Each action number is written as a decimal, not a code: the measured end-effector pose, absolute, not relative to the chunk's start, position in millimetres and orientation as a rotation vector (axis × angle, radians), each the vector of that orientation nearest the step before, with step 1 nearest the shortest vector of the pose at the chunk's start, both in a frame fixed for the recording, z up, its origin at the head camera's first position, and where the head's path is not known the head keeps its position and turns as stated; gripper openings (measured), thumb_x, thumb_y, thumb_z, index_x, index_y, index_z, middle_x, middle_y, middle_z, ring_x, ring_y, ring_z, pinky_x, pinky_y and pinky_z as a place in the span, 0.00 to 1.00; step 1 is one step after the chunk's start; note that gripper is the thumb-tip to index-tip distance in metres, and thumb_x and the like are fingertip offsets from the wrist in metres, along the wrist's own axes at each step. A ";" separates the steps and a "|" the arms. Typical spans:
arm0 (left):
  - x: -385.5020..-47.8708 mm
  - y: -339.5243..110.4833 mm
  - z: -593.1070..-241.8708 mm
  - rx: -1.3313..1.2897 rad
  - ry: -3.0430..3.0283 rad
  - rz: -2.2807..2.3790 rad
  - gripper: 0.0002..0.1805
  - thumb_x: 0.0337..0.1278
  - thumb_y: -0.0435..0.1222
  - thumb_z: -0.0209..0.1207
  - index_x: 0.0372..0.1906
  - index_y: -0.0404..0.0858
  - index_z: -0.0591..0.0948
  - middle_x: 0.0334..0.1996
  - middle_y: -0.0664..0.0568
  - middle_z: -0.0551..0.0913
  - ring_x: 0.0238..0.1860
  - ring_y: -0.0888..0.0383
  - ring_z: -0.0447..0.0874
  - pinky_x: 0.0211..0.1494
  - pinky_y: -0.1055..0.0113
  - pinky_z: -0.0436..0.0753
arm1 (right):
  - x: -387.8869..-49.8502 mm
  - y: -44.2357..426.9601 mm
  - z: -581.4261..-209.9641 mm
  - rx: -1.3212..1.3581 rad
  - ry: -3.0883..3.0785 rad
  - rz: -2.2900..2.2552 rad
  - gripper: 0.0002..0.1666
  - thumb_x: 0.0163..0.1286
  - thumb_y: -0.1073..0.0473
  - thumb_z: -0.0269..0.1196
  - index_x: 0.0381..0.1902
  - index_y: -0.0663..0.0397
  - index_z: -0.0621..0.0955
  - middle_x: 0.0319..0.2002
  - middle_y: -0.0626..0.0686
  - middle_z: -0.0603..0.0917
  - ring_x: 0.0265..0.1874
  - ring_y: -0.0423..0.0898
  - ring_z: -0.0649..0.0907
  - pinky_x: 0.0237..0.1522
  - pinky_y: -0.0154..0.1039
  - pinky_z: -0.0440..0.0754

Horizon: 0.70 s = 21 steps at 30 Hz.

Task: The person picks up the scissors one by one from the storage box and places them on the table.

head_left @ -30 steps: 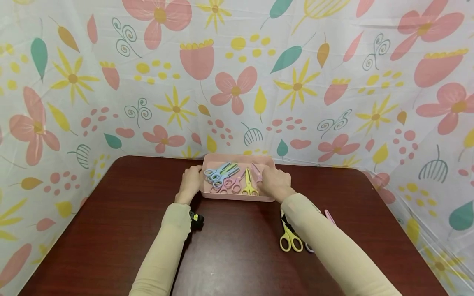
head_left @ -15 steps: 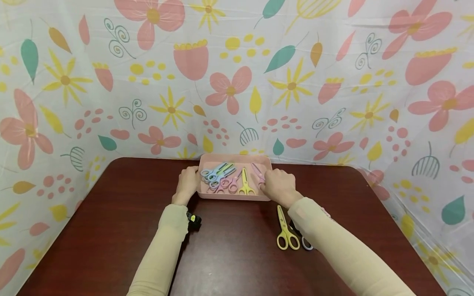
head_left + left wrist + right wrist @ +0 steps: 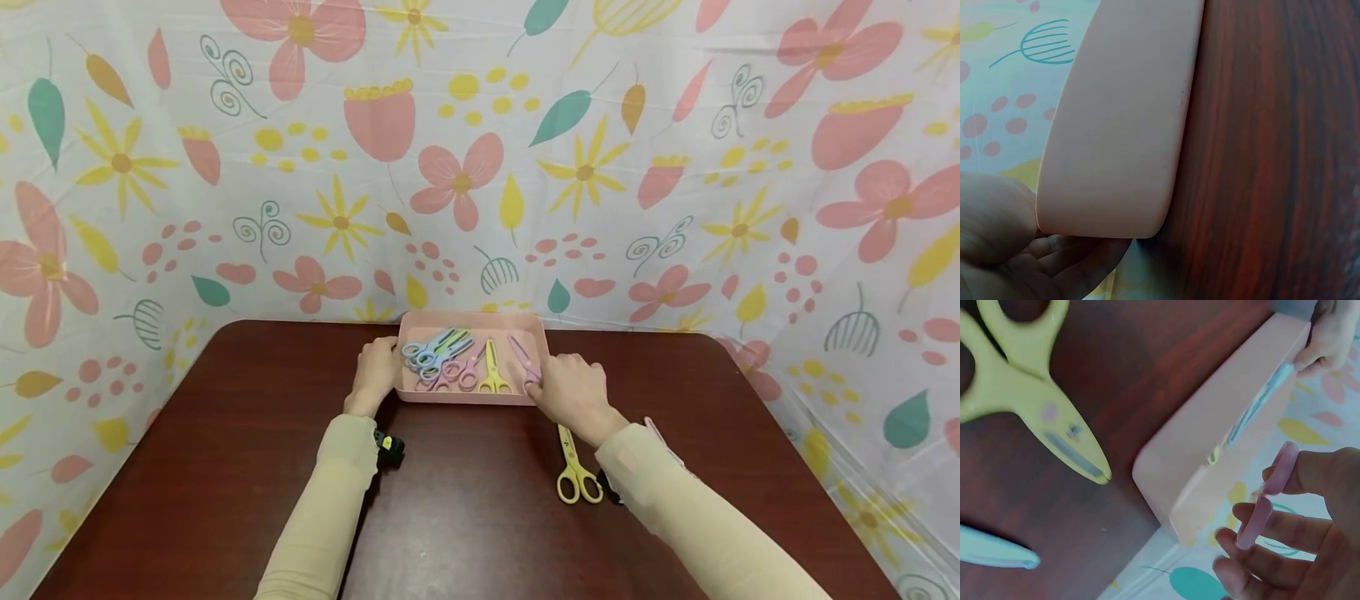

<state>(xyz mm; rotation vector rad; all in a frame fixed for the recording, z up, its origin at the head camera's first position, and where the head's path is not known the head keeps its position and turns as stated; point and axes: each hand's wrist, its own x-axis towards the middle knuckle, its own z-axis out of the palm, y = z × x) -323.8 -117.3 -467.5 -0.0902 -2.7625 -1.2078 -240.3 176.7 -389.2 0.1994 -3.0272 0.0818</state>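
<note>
A shallow pink tray (image 3: 465,398) stands at the table's back edge. My left hand (image 3: 373,373) holds its left end; the left wrist view shows the thumb at the rim and curled fingers against the tray's end. At the tray's right end, my right hand (image 3: 573,393) pinches pinkish-purple scissors (image 3: 523,357) by the handle loops (image 3: 1255,530), between thumb and fingers. The blades slant toward the tray's back. Inside lie light blue scissors (image 3: 431,357), pink scissors (image 3: 467,377) and yellow scissors (image 3: 492,368), some overlapping.
Another pair of yellow scissors (image 3: 573,473) lies on the dark wood table (image 3: 480,500), front right of the tray. A light blue tip (image 3: 997,547) shows beside it in the right wrist view. My right sleeve partly hides a pink item (image 3: 654,427). A flowered curtain (image 3: 465,208) hangs behind.
My right hand has shifted slightly to the right, uncovering more of the pinkish-purple scissors. My left hand stays at the tray's left end. The head view has turned a little.
</note>
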 end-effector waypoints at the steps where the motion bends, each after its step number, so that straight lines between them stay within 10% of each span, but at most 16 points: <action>1: -323.7 -117.4 -467.3 -0.090 -2.766 -1.202 0.14 0.74 0.34 0.48 0.52 0.34 0.82 0.27 0.46 0.81 0.23 0.52 0.75 0.31 0.60 0.73 | -236.8 177.5 -391.0 0.200 -3.011 0.086 0.26 0.63 0.43 0.64 0.13 0.50 0.71 0.22 0.53 0.77 0.31 0.55 0.80 0.34 0.58 0.74; 21: -323.1 -117.0 -469.6 -0.124 -2.750 -1.158 0.15 0.74 0.33 0.48 0.52 0.33 0.82 0.32 0.43 0.83 0.26 0.50 0.76 0.34 0.57 0.74 | -170.2 177.2 -422.0 0.324 -2.825 0.062 0.23 0.54 0.49 0.64 0.08 0.43 0.66 0.16 0.47 0.70 0.27 0.51 0.75 0.33 0.56 0.68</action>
